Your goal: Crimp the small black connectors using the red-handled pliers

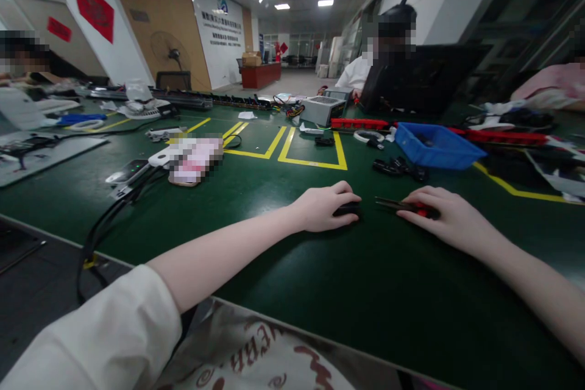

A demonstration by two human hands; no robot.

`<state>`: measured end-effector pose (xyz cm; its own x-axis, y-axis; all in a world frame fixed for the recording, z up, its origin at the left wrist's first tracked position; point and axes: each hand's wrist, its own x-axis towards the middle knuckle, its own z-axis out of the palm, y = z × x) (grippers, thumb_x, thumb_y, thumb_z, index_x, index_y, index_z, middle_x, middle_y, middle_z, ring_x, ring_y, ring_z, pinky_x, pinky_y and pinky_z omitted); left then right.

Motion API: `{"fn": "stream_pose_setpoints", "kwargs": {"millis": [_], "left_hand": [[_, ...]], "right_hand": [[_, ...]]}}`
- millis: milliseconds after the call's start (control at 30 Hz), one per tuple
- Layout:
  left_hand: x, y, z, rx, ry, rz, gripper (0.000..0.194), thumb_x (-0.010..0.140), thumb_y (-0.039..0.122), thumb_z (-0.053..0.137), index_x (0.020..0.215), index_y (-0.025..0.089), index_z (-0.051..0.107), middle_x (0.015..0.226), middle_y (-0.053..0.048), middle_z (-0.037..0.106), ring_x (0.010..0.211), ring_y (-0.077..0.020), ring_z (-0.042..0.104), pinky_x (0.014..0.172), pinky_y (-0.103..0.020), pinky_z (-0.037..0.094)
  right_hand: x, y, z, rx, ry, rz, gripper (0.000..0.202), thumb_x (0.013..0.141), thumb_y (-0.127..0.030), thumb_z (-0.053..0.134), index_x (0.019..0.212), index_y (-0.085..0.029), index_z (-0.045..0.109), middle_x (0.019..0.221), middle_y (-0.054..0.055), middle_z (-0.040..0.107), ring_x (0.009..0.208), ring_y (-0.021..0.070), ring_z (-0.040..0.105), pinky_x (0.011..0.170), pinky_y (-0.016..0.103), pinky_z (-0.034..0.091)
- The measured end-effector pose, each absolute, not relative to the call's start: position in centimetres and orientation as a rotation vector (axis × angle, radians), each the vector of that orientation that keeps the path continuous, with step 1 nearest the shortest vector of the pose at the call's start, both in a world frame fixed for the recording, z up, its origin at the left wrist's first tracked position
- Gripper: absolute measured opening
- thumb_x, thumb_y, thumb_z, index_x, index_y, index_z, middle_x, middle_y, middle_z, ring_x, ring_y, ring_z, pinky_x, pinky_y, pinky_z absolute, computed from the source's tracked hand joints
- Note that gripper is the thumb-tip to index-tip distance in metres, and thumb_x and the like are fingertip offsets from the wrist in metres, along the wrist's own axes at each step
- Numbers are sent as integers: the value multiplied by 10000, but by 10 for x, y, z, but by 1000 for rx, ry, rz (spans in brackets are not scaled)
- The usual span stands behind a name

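Observation:
My left hand point(326, 207) rests low over the green tabletop with its fingers closed around a small black part point(346, 209). The part's kind is unclear, as the fingers cover most of it. Just to the right, my right hand point(434, 210) grips red-handled pliers point(388, 203). Their thin, dark jaws point left toward the black part, with a small gap between the two. Several similar black pieces point(400, 167) lie on the table beyond my right hand, in front of a blue plastic bin point(434, 145).
A phone point(196, 161) and a power strip with black cables point(130, 173) lie to the left. Yellow tape point(313, 163) marks the green table point(274, 256). Behind stand a grey metal power supply point(322, 109) and a red strip point(359, 124). Other people sit across the table.

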<state>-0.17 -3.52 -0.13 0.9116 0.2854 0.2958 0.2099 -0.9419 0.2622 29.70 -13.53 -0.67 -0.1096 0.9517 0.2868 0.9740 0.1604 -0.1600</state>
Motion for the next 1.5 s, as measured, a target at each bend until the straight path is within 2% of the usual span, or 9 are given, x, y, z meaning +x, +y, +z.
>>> {"fn": "stream_pose_setpoints", "kwargs": {"millis": [167, 333, 433, 667, 800, 967, 1133, 1300, 1500], "left_hand": [[-4, -38, -4, 2864, 408, 610, 454, 986, 386, 491, 1398, 201, 449, 1433, -77, 484, 1045, -188, 661, 813, -296, 563], [-5, -39, -5, 2907, 414, 565, 435, 991, 411, 473, 1350, 170, 520, 1425, -76, 517, 936, -169, 691, 789, -297, 567], [-5, -38, -4, 2896, 448, 517, 420, 994, 407, 453, 1345, 193, 539, 1451, -68, 513, 1002, -182, 691, 806, -294, 565], [-6, -36, 0, 2931, 407, 370, 478, 979, 445, 451, 1360, 176, 560, 1447, -61, 533, 1024, -221, 691, 847, -341, 565], [-12, -32, 5, 2915, 364, 303, 588, 930, 533, 527, 1396, 175, 527, 1502, -84, 465, 1148, -253, 644, 920, -348, 535], [-22, -27, 13, 2811, 281, 219, 677, 880, 567, 602, 1424, 178, 494, 1494, -106, 475, 1283, -259, 547, 1026, -351, 458], [-27, -25, 15, 2731, 265, 193, 723, 851, 577, 639, 1425, 167, 481, 1426, -110, 517, 1223, -241, 566, 941, -317, 477], [-28, -21, 12, 2803, 400, 186, 833, 788, 701, 624, 1427, 190, 467, 1376, -89, 515, 1119, -251, 610, 856, -311, 474], [-28, -15, 12, 2883, 467, 198, 827, 774, 764, 575, 1358, 184, 502, 1297, -83, 536, 1022, -248, 636, 776, -302, 462]], "right_hand": [[288, -132, -6, -1854, -2108, -98, 419, 885, -575, 562, 1008, -196, 692, 1034, 116, 672, 884, 257, 614, 766, 431, 488], [282, -131, -3, -1833, -2156, -148, 408, 896, -559, 551, 1021, -196, 687, 1042, 125, 683, 887, 265, 626, 764, 436, 488], [286, -132, -2, -1755, -2231, -205, 405, 887, -580, 549, 1061, -234, 667, 1057, 103, 696, 939, 283, 644, 824, 478, 480], [338, -145, 7, -2070, -2150, -166, 714, 661, -731, 702, 1163, -225, 661, 1081, 156, 702, 919, 367, 669, 733, 527, 521], [343, -151, 10, -2004, -2217, -50, 688, 749, -710, 639, 1238, -226, 626, 1146, 151, 680, 954, 323, 674, 728, 453, 544], [306, -143, 0, -2039, -2208, -415, 683, 865, -705, 453, 1247, -161, 606, 1086, 178, 649, 889, 313, 650, 744, 463, 513], [275, -139, -5, -1921, -2264, -478, 608, 891, -652, 441, 1231, -173, 597, 1074, 139, 626, 854, 267, 628, 700, 400, 488], [268, -140, 1, -1917, -2200, -489, 645, 815, -734, 507, 1119, -178, 628, 1075, 128, 633, 763, 234, 600, 664, 386, 460], [269, -139, 2, -1885, -2177, -776, 583, 848, -692, 466, 1027, -165, 639, 907, 135, 689, 837, 318, 619, 838, 506, 403]]}}
